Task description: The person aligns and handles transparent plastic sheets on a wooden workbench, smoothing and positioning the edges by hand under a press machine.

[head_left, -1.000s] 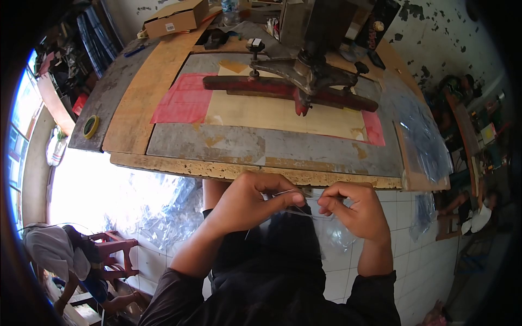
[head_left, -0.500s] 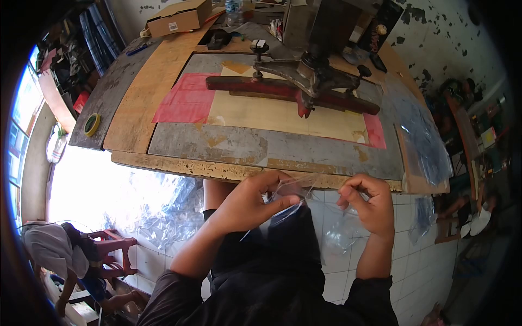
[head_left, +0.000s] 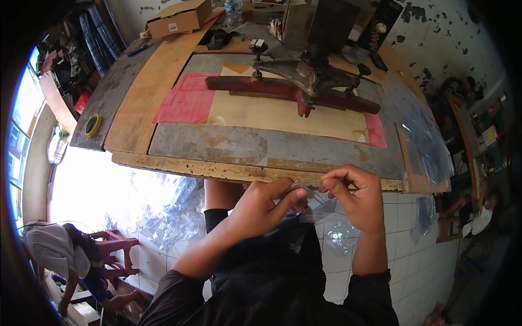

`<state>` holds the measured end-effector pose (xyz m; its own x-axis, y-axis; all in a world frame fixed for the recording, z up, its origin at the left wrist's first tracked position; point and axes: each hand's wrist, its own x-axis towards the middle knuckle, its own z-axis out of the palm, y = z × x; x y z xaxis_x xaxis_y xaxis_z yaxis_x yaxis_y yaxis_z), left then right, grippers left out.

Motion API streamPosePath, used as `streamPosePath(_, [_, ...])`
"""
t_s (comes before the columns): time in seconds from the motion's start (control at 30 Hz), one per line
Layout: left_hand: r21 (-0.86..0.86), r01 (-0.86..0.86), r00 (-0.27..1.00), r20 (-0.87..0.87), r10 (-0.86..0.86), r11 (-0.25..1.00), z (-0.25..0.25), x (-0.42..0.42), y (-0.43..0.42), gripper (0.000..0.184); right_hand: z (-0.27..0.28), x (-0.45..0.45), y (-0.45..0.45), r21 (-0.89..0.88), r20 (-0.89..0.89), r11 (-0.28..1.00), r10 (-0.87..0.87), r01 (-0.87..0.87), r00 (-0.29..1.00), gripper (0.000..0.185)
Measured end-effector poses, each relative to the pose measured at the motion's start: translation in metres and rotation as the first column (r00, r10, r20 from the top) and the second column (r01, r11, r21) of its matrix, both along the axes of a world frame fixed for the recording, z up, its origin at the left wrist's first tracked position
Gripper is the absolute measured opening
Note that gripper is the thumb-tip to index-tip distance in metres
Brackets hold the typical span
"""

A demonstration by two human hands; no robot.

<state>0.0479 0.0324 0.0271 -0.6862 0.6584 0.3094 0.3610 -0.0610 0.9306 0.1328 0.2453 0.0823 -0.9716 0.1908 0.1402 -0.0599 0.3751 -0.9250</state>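
Clear plastic (head_left: 319,207) pinched by both hands (head_left: 256,211) near worn workbench (head_left: 217,146); white-tiled floor (head_left: 340,280), peeling wall (head_left: 435,35).

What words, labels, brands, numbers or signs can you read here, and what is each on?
None can be read with certainty.
White rectangular label on the brown cardboard box: too small to read.
Reddish lettering on the upright black box: too blurred to read.
Clear plastic bottle: any print is too small to make out.

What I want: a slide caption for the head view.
Left hand holding clear plastic, right hand close by, at the front edge of a worn table.
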Motion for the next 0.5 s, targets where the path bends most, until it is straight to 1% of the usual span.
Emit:
streamPosePath(0.03, [-0.009,0.006,0.998,0.057,-0.006,1.0,-0.002,0.0,0.0,0.026,-0.001,0.0,0.0,0.02,-0.012,1.0,-0.008,0.009,1.0,0.017])
streamPosePath(0.07, [-0.01,0.008,0.998,0.059,-0.008,1.0,0.0,0.0,0.0,0.026,-0.001,0.001,-0.001,0.019,-0.01,1.0,-0.01,0.011,1.0,0.017])
streamPosePath(0.13, [-0.076,0.016,1.0,0.006,-0.016,0.997,0.006,-0.002,-0.003,0.029,0.0,0.002,-0.003,0.037,0.001,0.999,-0.026,0.026,1.0,0.017])
streamPosePath(0.17, [-0.077,0.017,1.0,0.007,-0.016,0.997,0.009,-0.002,-0.003,0.029,0.0,0.002,-0.003,0.037,0.002,0.999,-0.026,0.026,1.0,0.017])
streamPosePath(0.23, [-0.132,0.019,1.0,-0.016,-0.021,0.991,0.012,-0.003,-0.004,0.03,0.001,0.001,-0.002,0.248,-0.16,0.969,0.035,0.006,0.987,0.015])
streamPosePath(0.27, [-0.132,0.019,1.0,-0.014,-0.021,0.991,0.012,-0.003,-0.004,0.03,0.003,0.0,-0.005,0.248,-0.158,0.969,0.035,0.005,0.987,0.015])
streamPosePath(0.33, [-0.127,0.013,0.994,-0.108,-0.027,0.992,0.011,-0.003,-0.004,0.031,0.008,-0.001,-0.013,0.147,-0.152,0.985,0.115,-0.092,0.982,0.014])
streamPosePath(0.37, [-0.128,0.014,0.994,-0.107,-0.028,0.992,0.011,-0.003,-0.004,0.031,0.007,-0.001,-0.01,0.146,-0.152,0.985,0.114,-0.092,0.982,0.014])
streamPosePath(0.43, [-0.107,0.039,0.992,-0.114,-0.051,0.993,0.011,-0.003,-0.006,0.033,0.004,0.001,0.0,0.203,-0.093,0.967,0.173,-0.152,0.98,0.017])
streamPosePath(0.47, [-0.109,0.038,0.992,-0.112,-0.051,0.993,0.01,-0.004,-0.009,0.033,0.003,0.002,0.004,0.202,-0.092,0.968,0.174,-0.153,0.98,0.017])
streamPosePath(0.5, [-0.182,0.011,0.981,-0.187,-0.045,0.983,0.01,-0.006,-0.015,0.034,0.002,0.004,0.008,0.195,-0.105,0.979,0.087,-0.065,0.991,0.016])
